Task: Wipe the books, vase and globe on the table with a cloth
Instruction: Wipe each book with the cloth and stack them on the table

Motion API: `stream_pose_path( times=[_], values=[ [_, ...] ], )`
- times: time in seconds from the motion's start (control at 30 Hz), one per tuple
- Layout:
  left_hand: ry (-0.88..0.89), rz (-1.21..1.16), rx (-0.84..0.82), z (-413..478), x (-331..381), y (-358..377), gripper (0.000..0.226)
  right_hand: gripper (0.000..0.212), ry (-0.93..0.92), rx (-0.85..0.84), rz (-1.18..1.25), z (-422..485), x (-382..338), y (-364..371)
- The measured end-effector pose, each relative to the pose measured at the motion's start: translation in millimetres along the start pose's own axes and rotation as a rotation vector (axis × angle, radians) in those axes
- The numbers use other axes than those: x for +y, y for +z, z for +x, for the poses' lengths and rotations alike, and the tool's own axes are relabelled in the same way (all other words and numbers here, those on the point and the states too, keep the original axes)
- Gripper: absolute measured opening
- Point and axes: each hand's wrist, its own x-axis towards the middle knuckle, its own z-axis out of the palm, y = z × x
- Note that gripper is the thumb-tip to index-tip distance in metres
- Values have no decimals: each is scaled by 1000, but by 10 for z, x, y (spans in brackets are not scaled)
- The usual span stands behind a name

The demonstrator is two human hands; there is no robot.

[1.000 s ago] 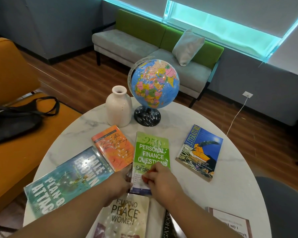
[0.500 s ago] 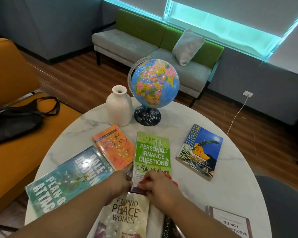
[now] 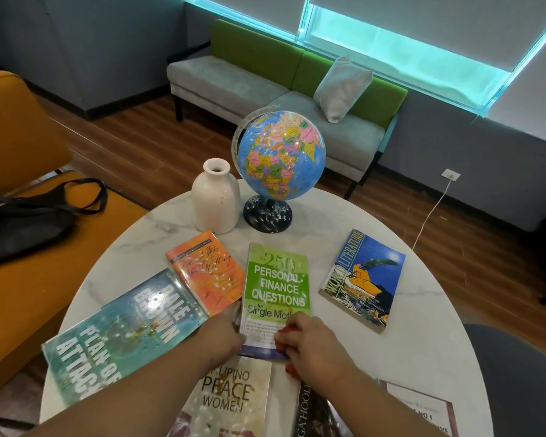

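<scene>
Marble table point(image 3: 391, 357) carries vase point(image 3: 215, 200) and globe point(image 3: 281, 156). Left hand point(image 3: 219, 337) grips the green book point(image 3: 276, 279) at its left edge; right hand point(image 3: 312, 345) curls its fingers point(image 3: 301, 324) around a red cloth point(image 3: 285, 330) on the cover.

Moderately bright interior light, cyan daylight band from window point(image 3: 391, 55) at top, white glare speckles on glossy book covers point(image 3: 276, 279) and globe point(image 3: 281, 152) — wide-angle bowing toward edges, lower edge slightly soft.

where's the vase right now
In the head view the white vase stands upright at the far edge of the table, just left of the globe and beyond the orange book.
</scene>
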Motion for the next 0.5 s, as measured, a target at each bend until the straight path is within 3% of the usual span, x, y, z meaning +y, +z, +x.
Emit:
stream_pose_path(
  times=[0.1,0.23,0.37,0.5],
  values=[
    [7,41,18,-15,19,6,63,31,57,-42,66,-5,118,-45],
    [-1,26,15,19,-15,4,65,26,236,95,63,116,292,-111],
    [4,54,20,39,-47,8,63,32,117,-7,13,162,232,-78],
    [1,53,26,67,-70,13,64,29,219,87,43,256,254,-125]
  ],
)
